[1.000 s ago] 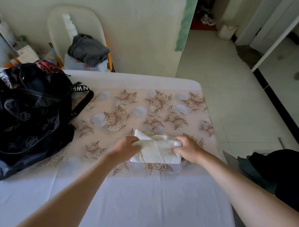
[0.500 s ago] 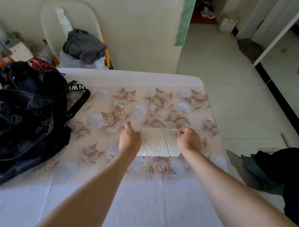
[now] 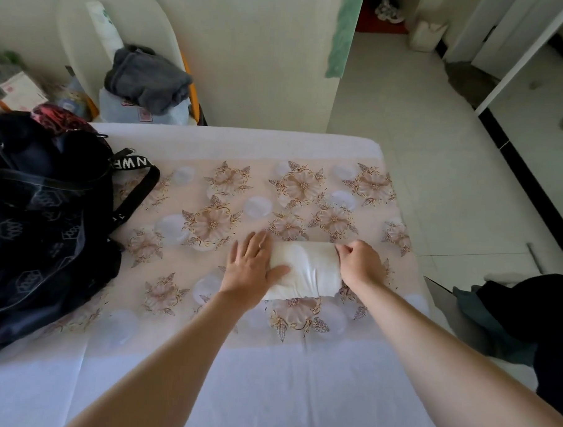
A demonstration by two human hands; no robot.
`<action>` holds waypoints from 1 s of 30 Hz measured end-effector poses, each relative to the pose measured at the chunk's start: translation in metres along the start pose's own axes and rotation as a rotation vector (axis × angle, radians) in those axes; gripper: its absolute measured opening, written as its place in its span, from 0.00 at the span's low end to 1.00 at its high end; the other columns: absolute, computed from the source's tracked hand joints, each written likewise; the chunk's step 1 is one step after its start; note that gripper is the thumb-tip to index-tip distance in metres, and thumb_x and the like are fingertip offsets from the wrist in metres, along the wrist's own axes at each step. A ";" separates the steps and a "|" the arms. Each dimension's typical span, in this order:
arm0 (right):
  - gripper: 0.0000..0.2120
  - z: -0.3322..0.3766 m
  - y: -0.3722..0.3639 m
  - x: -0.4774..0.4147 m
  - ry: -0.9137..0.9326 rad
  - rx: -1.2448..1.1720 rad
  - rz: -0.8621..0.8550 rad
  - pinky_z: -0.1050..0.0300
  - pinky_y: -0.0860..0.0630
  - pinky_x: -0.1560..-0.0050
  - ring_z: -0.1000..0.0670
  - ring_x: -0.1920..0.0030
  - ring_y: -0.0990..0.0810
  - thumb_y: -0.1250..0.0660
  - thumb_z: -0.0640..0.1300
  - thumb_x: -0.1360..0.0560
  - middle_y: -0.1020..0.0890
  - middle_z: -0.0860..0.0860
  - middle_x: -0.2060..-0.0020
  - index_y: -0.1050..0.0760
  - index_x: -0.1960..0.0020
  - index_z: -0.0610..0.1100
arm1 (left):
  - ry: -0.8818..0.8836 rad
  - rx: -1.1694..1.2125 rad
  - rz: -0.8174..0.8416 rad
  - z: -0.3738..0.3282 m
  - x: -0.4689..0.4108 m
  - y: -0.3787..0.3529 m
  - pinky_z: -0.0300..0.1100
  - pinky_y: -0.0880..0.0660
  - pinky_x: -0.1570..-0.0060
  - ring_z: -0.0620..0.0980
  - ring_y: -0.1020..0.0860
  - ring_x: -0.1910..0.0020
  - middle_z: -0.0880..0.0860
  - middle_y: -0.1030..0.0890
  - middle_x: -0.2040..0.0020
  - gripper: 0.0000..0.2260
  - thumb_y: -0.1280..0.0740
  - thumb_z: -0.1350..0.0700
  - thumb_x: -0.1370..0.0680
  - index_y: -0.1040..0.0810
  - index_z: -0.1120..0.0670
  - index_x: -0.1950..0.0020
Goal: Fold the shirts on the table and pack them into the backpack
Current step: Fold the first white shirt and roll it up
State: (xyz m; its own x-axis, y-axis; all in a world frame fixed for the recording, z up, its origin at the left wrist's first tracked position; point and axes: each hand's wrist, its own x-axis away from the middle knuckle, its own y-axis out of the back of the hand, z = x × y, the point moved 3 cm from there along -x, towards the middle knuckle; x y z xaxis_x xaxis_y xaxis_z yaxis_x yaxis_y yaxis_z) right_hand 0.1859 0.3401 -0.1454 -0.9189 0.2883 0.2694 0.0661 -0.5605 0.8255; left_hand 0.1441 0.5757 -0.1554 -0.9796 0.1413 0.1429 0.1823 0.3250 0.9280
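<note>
Folded white shirt (image 3: 306, 269), centre frame, now lowered onto the table (image 3: 266, 390): left hand (image 3: 252, 267) has flattened onto it, right hand (image 3: 361, 265) apparently grips its end. Ready for the black backpack (image 3: 41, 222), left.

The table (image 3: 266, 390) carried one white shirt (image 3: 306, 269), one black backpack (image 3: 41, 219), plus one left hand (image 3: 250, 267) and one right hand (image 3: 361, 265).

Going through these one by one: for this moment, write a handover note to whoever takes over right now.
The left hand lies flat, pressing the left end of the shirt.
The right hand has its fingers curled on the shirt's right end.
The shirt is a compact white bundle on the table, right of the backpack and apart from it.
Done: this shirt looks folded.
Left: put it into the backpack.
</note>
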 end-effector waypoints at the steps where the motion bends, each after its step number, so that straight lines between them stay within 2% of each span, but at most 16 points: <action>1: 0.16 0.001 0.001 0.006 0.015 -0.080 0.025 0.52 0.24 0.59 0.47 0.58 0.20 0.40 0.55 0.18 0.17 0.49 0.58 0.22 0.49 0.43 | 0.056 0.096 -0.101 0.001 0.009 0.003 0.52 0.44 0.26 0.51 0.42 0.26 0.50 0.39 0.25 0.35 0.45 0.33 0.22 0.43 0.52 0.21; 3: 0.16 -0.001 0.008 0.025 0.052 -0.205 0.054 0.53 0.27 0.61 0.50 0.59 0.21 0.40 0.57 0.19 0.20 0.54 0.62 0.26 0.52 0.45 | 0.198 0.346 -0.269 0.003 0.031 0.005 0.49 0.33 0.34 0.51 0.34 0.38 0.50 0.33 0.37 0.28 0.33 0.39 0.25 0.35 0.52 0.31; 4: 0.16 -0.004 0.012 0.037 0.074 -0.239 0.062 0.54 0.30 0.62 0.51 0.60 0.22 0.39 0.59 0.20 0.22 0.55 0.64 0.28 0.54 0.46 | 0.262 0.447 -0.301 0.004 0.042 0.004 0.48 0.29 0.39 0.50 0.31 0.43 0.49 0.33 0.42 0.25 0.29 0.42 0.27 0.33 0.52 0.37; 6: 0.16 -0.018 0.015 0.058 0.106 -0.208 0.113 0.55 0.31 0.65 0.53 0.63 0.22 0.34 0.60 0.26 0.22 0.55 0.66 0.30 0.58 0.48 | 0.342 0.531 -0.272 0.003 0.059 0.001 0.44 0.26 0.51 0.49 0.29 0.52 0.47 0.30 0.49 0.23 0.25 0.44 0.30 0.32 0.51 0.45; 8: 0.16 -0.031 0.010 0.072 0.136 -0.163 0.189 0.56 0.29 0.66 0.57 0.66 0.22 0.27 0.58 0.32 0.21 0.56 0.68 0.28 0.62 0.49 | 0.442 0.581 -0.191 0.003 0.068 0.001 0.39 0.29 0.61 0.47 0.25 0.56 0.44 0.26 0.53 0.22 0.23 0.45 0.31 0.31 0.49 0.47; 10: 0.15 -0.040 0.004 0.075 0.165 -0.176 0.171 0.59 0.30 0.68 0.60 0.69 0.23 0.22 0.54 0.33 0.20 0.56 0.71 0.27 0.65 0.49 | 0.560 0.687 -0.148 0.008 0.069 0.003 0.37 0.30 0.64 0.45 0.22 0.58 0.44 0.21 0.57 0.18 0.21 0.48 0.32 0.26 0.48 0.49; 13: 0.13 -0.040 0.005 0.070 0.167 -0.178 0.109 0.62 0.32 0.71 0.60 0.73 0.24 0.23 0.49 0.30 0.20 0.56 0.75 0.23 0.68 0.47 | 0.655 0.856 -0.124 0.019 0.067 0.004 0.38 0.26 0.63 0.47 0.17 0.58 0.45 0.16 0.60 0.13 0.19 0.54 0.34 0.19 0.49 0.53; 15: 0.10 -0.038 0.009 0.067 0.176 -0.124 0.130 0.63 0.28 0.68 0.61 0.70 0.21 0.25 0.49 0.28 0.19 0.59 0.73 0.21 0.65 0.47 | 0.668 0.940 -0.149 0.025 0.068 0.010 0.37 0.24 0.62 0.47 0.17 0.62 0.46 0.15 0.62 0.12 0.19 0.56 0.34 0.17 0.49 0.54; 17: 0.08 -0.040 0.015 0.062 0.187 0.006 0.132 0.58 0.24 0.62 0.58 0.64 0.19 0.27 0.51 0.26 0.17 0.59 0.68 0.20 0.62 0.49 | 0.669 0.967 -0.203 0.028 0.069 0.022 0.41 0.20 0.65 0.44 0.18 0.67 0.46 0.15 0.64 0.10 0.19 0.57 0.33 0.16 0.48 0.55; 20: 0.08 -0.048 0.029 0.058 0.177 0.137 0.098 0.57 0.28 0.60 0.52 0.59 0.20 0.29 0.52 0.25 0.17 0.57 0.64 0.20 0.60 0.50 | 0.663 0.951 -0.248 0.037 0.077 0.030 0.43 0.20 0.72 0.46 0.19 0.70 0.49 0.15 0.66 0.08 0.21 0.57 0.30 0.15 0.45 0.56; 22: 0.08 -0.049 0.031 0.057 0.183 0.163 0.109 0.56 0.30 0.62 0.52 0.60 0.21 0.30 0.52 0.24 0.19 0.58 0.65 0.21 0.60 0.50 | 0.660 0.937 -0.214 0.039 0.086 0.026 0.48 0.18 0.71 0.48 0.19 0.71 0.50 0.15 0.66 0.07 0.22 0.59 0.29 0.14 0.48 0.56; 24: 0.10 -0.046 0.026 0.059 0.164 0.194 0.184 0.56 0.33 0.64 0.53 0.62 0.22 0.31 0.52 0.23 0.21 0.59 0.68 0.22 0.60 0.49 | 0.578 0.844 -0.165 0.038 0.090 0.019 0.44 0.19 0.67 0.46 0.20 0.71 0.49 0.16 0.67 0.06 0.24 0.60 0.28 0.15 0.49 0.56; 26: 0.09 -0.039 0.019 0.062 0.181 0.282 0.215 0.55 0.31 0.59 0.48 0.56 0.20 0.32 0.53 0.24 0.21 0.56 0.64 0.25 0.58 0.49 | 0.363 0.582 -0.191 0.031 0.085 0.018 0.37 0.22 0.60 0.42 0.21 0.64 0.45 0.18 0.60 0.07 0.26 0.59 0.27 0.19 0.49 0.53; 27: 0.06 -0.034 0.019 0.064 0.236 0.331 0.156 0.53 0.30 0.54 0.45 0.51 0.21 0.32 0.51 0.25 0.21 0.53 0.59 0.26 0.55 0.49 | 0.210 0.392 -0.246 0.023 0.080 0.022 0.38 0.23 0.53 0.43 0.22 0.56 0.46 0.20 0.53 0.10 0.27 0.58 0.28 0.22 0.50 0.48; 28: 0.10 -0.028 0.018 0.066 0.326 0.349 0.053 0.50 0.29 0.47 0.42 0.45 0.23 0.33 0.49 0.28 0.22 0.50 0.52 0.26 0.49 0.48 | 0.063 0.225 -0.288 0.014 0.075 0.026 0.41 0.25 0.45 0.47 0.25 0.48 0.49 0.24 0.45 0.17 0.28 0.55 0.29 0.25 0.52 0.42; 30: 0.32 -0.010 0.015 0.073 0.576 0.348 -0.063 0.42 0.33 0.35 0.37 0.33 0.31 0.33 0.55 0.33 0.28 0.41 0.36 0.31 0.32 0.42 | -0.138 0.037 -0.233 -0.007 0.060 0.030 0.48 0.35 0.30 0.52 0.34 0.32 0.53 0.33 0.31 0.33 0.30 0.47 0.32 0.34 0.54 0.30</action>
State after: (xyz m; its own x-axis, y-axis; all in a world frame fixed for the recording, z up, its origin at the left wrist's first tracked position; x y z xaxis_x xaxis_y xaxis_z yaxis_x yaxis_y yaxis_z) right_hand 0.1161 0.3449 -0.1181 -0.9794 -0.2016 -0.0126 0.0380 -0.2452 0.9687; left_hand 0.0904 0.5873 -0.1163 -0.9752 0.1840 -0.1233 -0.0410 0.3972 0.9168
